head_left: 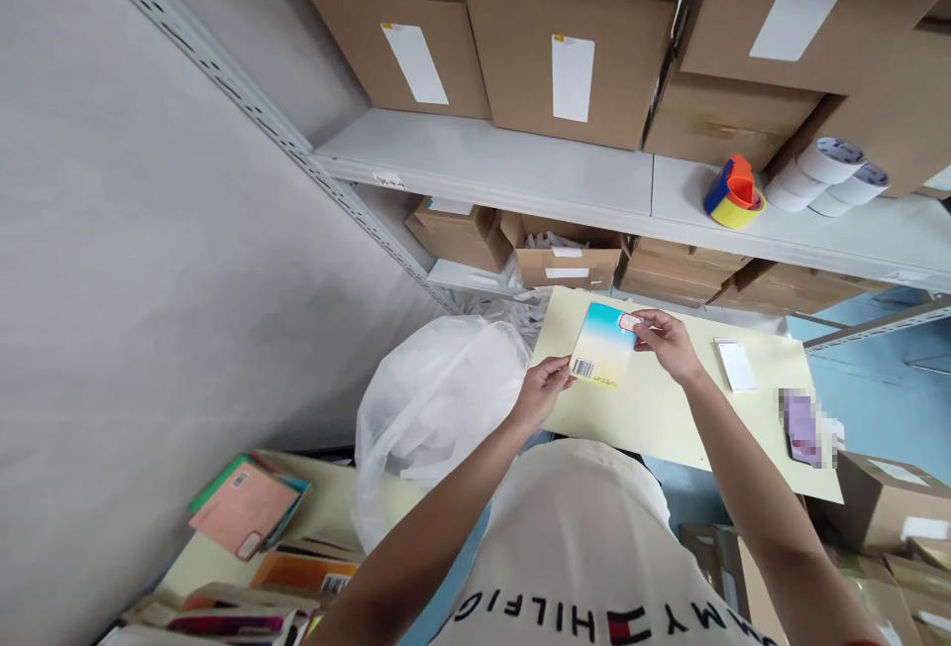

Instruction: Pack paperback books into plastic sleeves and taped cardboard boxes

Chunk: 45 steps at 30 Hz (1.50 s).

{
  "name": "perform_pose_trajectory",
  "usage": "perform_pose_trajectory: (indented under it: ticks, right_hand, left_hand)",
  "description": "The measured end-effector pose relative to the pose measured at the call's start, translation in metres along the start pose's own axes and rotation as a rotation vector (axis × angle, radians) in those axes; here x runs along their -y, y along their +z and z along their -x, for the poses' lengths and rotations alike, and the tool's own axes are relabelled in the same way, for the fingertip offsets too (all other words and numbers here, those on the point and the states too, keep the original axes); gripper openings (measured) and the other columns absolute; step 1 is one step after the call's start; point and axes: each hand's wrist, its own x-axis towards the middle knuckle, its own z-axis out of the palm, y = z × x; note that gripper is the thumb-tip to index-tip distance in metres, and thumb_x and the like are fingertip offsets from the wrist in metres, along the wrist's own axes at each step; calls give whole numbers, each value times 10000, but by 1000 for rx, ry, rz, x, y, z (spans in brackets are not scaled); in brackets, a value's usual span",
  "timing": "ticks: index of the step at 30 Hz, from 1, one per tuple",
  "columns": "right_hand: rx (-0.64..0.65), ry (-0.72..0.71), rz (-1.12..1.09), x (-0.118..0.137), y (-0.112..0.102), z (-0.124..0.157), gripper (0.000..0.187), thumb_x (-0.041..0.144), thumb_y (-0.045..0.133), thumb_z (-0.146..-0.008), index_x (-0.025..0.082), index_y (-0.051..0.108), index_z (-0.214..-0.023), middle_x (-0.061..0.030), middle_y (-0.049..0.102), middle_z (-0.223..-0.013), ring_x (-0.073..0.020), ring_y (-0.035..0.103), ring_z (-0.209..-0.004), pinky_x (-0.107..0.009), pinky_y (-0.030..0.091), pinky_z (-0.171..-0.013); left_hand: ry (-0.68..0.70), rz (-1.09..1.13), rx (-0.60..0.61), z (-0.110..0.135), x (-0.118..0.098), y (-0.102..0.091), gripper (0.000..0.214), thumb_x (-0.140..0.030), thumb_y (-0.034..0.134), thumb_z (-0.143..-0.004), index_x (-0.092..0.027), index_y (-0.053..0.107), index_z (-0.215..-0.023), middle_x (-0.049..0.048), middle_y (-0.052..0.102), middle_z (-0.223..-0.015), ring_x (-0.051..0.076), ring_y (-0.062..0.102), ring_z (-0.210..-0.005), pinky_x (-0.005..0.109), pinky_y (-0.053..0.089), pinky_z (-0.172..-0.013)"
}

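A small card or booklet (603, 345), blue fading to yellow, with a barcode at its lower left corner and a red-edged label at its upper right, hangs just above a pale yellow table (654, 408). My left hand (544, 383) pinches its lower left corner by the barcode. My right hand (669, 341) pinches its upper right corner at the red-edged label. Both hands are closed on it.
On the table lie a white slip (735, 365) and a blurred purple item (803, 426). A full white plastic bag (435, 408) stands to the left, with stacked colourful booklets (249, 507) on a low table. Shelves hold cardboard boxes (565, 47), a tape dispenser (734, 192) and tape rolls (832, 172).
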Motion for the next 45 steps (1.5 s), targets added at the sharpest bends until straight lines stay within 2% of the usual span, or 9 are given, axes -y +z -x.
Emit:
perform_pose_trajectory:
  ticks: [6, 10, 15, 19, 23, 29, 34, 39, 45]
  right_hand:
    - [-61, -11, -33, -11, -1, 9, 522, 545, 740, -670, 233, 627, -1074, 33, 592, -777, -115, 601, -599, -328, 591, -596]
    - [23, -52, -14, -15, -8, 21, 555, 426, 682, -736, 313, 525, -1256, 47, 574, -853, -106, 609, -580, -317, 581, -560]
    - [198, -155, 149, -15, -27, 34, 421, 293, 708, -705, 277, 641, -1121, -21, 645, -934, -160, 651, -740, -327, 572, -652]
    - [204, -256, 289, -6, -35, 35, 185, 394, 675, -804, 256, 700, -924, -58, 657, -916, -192, 650, -825, -381, 564, -754]
    - [202, -366, 329, 9, -35, 26, 258, 512, 669, -805, 256, 702, -816, -77, 668, -921, -230, 643, -915, -424, 535, -847]
    - [195, -258, 278, 27, -40, 13, 334, 561, 685, -745, 228, 695, -765, -37, 699, -761, -199, 632, -701, -353, 534, -672]
    - [217, -255, 225, 30, -44, 11, 304, 521, 715, -713, 222, 725, -763, -41, 726, -787, -201, 653, -724, -336, 532, -663]
    - [113, -155, 27, 7, -55, 16, 414, 512, 785, -644, 234, 703, -939, -38, 716, -830, -188, 659, -727, -340, 537, -654]
    - [74, 61, -217, -25, -71, 42, 632, 481, 835, -590, 288, 598, -1143, -8, 700, -907, -179, 686, -759, -336, 569, -665]
  left_hand:
    - [-6, -28, -35, 4, 3, -1, 399, -471, 802, -625, -165, 759, -878, 64, 757, -882, 170, 694, -735, 369, 580, -840]
    - [-9, -56, -26, 7, 6, 0, 370, -464, 779, -642, -174, 762, -871, 62, 761, -852, 179, 694, -733, 359, 574, -816]
    - [-31, -110, 71, 11, 15, 2, 327, -439, 747, -669, -194, 769, -885, 63, 765, -881, 173, 678, -716, 334, 550, -780]
    - [-33, -113, 175, 13, 24, 7, 319, -446, 724, -692, -188, 770, -873, 48, 756, -810, 154, 642, -670, 316, 535, -736]
    - [-37, -134, 206, 14, 24, 15, 340, -461, 748, -677, -190, 770, -880, 56, 765, -845, 188, 672, -772, 326, 525, -785]
    - [107, -98, 88, 9, -13, 21, 520, -623, 720, -661, -172, 760, -915, 110, 756, -993, 249, 690, -919, 339, 523, -831]
    - [267, -332, 143, 13, -44, 49, 362, -497, 760, -667, -189, 761, -857, 66, 743, -810, 193, 680, -741, 290, 533, -715]
    - [192, -299, 23, 16, -33, 75, 299, -471, 730, -692, -189, 755, -789, 41, 744, -754, 180, 660, -671, 279, 522, -635]
    - [51, -137, -62, 18, -15, 93, 379, -507, 754, -667, -181, 769, -859, 35, 754, -791, 207, 688, -770, 312, 541, -709]
